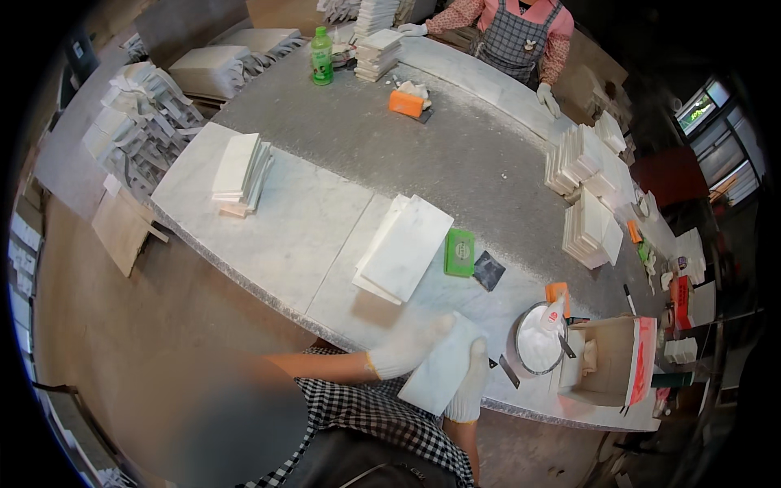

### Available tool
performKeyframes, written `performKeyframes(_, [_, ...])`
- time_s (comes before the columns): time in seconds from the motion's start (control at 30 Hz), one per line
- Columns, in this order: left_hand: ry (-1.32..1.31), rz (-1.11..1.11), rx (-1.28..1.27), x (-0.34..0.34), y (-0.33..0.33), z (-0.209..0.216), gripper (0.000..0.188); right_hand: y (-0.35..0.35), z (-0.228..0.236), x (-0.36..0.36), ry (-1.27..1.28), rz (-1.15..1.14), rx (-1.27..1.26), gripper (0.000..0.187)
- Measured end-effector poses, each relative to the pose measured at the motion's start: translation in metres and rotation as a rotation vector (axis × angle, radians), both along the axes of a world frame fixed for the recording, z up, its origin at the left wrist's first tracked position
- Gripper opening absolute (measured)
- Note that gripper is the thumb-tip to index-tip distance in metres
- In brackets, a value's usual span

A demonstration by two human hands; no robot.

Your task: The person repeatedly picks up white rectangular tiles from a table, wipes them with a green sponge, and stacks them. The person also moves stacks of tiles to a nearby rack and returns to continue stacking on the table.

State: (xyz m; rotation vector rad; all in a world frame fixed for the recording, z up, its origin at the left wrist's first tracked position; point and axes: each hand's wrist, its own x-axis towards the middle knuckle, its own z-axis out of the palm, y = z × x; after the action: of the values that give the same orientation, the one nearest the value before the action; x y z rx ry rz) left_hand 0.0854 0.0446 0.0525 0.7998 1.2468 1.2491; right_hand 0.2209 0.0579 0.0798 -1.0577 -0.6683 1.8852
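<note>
A white, grey-veined marble tile [443, 370] is held tilted in front of me at the near edge of the table. My left hand [411, 343], in a white knitted glove, grips its upper left side. Along the opposite edge, my right hand [470, 381], gloved the same way, wraps round the tile; the fingers beneath are hidden. Just beyond lie a few overlapping marble tiles [407, 250]. Beside these sit a green rectangular block [460, 253] and a dark square pad [489, 271]. To the right stands a round tub of white paste [538, 340], with a dark scraper [509, 372] near it.
An open cardboard box [608, 358] stands right of the tub. Tile stacks [240, 172] rest at left and right [590, 232]. Farther off are a green bottle [322, 57] and an orange block [406, 103]. A co-worker in a checked apron [518, 39] stands across the table.
</note>
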Motion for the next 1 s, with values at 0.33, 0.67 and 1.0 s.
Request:
performKeyframes(0.33, [0.264, -0.428, 0.294, -0.014, -0.040, 0.005, 0.070, 0.025, 0.007, 0.015, 0.093, -0.115, 0.160, 0.052])
performKeyframes(0.67, [0.153, -0.695, 0.058, -0.041, -0.039, 0.021, 0.061, 0.012, -0.031, 0.020, 0.225, -0.132, 0.095, 0.055])
performKeyframes(1.0, [0.035, -0.368, -0.070, -0.017, -0.040, -0.002, 0.044, -0.001, -0.038, 0.001, 0.232, -0.107, 0.107, 0.059])
